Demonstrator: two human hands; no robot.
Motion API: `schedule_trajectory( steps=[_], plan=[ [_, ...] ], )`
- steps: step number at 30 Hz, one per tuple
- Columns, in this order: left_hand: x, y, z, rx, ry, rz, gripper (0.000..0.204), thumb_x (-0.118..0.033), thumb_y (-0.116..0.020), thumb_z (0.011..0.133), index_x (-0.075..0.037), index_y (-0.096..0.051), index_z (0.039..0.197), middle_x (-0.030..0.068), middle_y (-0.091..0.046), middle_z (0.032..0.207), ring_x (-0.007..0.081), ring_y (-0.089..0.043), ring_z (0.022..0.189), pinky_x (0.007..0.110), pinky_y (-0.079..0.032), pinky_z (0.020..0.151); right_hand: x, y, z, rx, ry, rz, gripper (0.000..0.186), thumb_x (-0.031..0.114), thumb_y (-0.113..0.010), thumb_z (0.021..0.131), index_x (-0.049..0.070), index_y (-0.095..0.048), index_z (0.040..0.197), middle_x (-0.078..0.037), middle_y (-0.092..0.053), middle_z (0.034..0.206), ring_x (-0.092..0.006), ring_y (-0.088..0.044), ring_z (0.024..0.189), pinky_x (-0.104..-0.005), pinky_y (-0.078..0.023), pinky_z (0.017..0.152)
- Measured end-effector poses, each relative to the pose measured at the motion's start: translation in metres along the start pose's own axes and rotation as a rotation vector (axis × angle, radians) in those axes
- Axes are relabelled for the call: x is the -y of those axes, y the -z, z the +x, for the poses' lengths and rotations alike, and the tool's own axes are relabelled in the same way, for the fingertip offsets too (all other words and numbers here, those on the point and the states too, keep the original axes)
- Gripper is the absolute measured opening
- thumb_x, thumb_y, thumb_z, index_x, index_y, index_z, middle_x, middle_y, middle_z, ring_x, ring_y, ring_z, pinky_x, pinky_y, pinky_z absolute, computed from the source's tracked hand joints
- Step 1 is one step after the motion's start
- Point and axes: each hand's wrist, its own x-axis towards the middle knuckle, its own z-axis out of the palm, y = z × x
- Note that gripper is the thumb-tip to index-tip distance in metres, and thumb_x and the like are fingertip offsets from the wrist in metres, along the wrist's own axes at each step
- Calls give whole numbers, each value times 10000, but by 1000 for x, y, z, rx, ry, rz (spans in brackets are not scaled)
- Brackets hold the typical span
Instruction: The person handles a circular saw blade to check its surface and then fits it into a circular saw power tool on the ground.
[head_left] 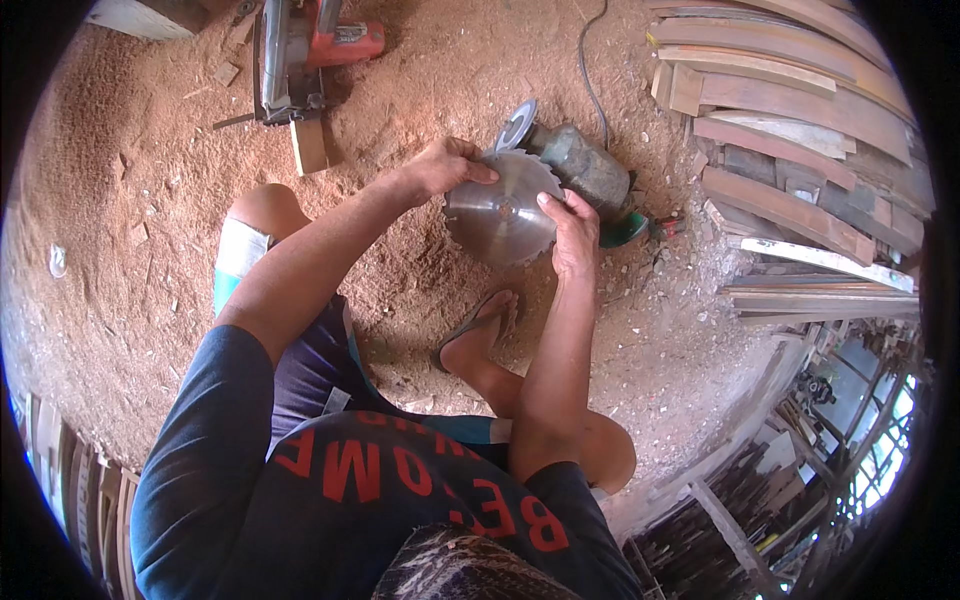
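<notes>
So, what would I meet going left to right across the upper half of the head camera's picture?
Red-and-grey power tool → left hand on the blade's left edge → toothed round blade → right hand on its right edge → piled wooden boards.

The fingertips of the left hand (445, 168) lay out of sight behind the circular saw blade (485, 225), and how far the right hand (576, 235) wrapped around its back could not be told. The blade also hid part of the bench grinder (590, 170). The upper edge cut off the red-handled power saw (288, 70) and the power cord (582, 62). The lumber stack (780, 130) ran into the dark rim — and a red object (671, 228) beside the grinder was too small to identify.
</notes>
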Motion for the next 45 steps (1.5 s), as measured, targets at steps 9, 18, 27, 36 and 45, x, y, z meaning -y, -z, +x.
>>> schedule_trajectory(
  steps=[9, 18, 27, 36, 45],
  plan=[
    [-8, -15, -4, -42, 62, -17, 437, -178, -825, 839, 33, -709, 1204, 134, -749, 1082, 220, -705, 1003, 350, -533, 938, 3, 4, -2, -50, -17, 14, 471, 36, -825, 833, -130, -622, 1225, -125, -698, 1087, -183, -658, 963, -310, -510, 910],
    [-3, -9, 4, -68, 81, -26, 440, -174, -828, 835, 30, -710, 1206, 134, -749, 1084, 222, -706, 992, 352, -544, 928, -5, 0, 8, -105, -23, 26, 395, 30, -815, 832, -115, -650, 1161, -109, -704, 1047, -167, -658, 979, -304, -494, 958],
    [-4, -11, 2, -95, 64, -33, 353, -167, -824, 834, 18, -740, 1122, 112, -762, 988, 201, -718, 885, 341, -568, 853, -2, -7, 8, -174, -58, -34, 639, 27, -822, 814, -164, -523, 1346, -194, -671, 1179, -235, -649, 1075, -347, -488, 1015],
    [3, -9, 8, -126, 47, -19, 349, -157, -820, 827, 12, -749, 1123, 99, -765, 972, 185, -719, 859, 329, -570, 812, -2, -12, 9, -200, -66, -38, 657, 50, -835, 806, -144, -538, 1360, -244, -645, 1279, -279, -661, 1110, -373, -504, 1020],
    [3, -9, 11, -127, 51, -26, 363, -157, -827, 815, 18, -752, 1124, 112, -767, 987, 196, -723, 861, 330, -572, 814, -7, -6, 15, -161, -72, -36, 672, 44, -834, 809, -150, -519, 1370, -247, -657, 1256, -278, -668, 1102, -369, -508, 1015]
  ],
)
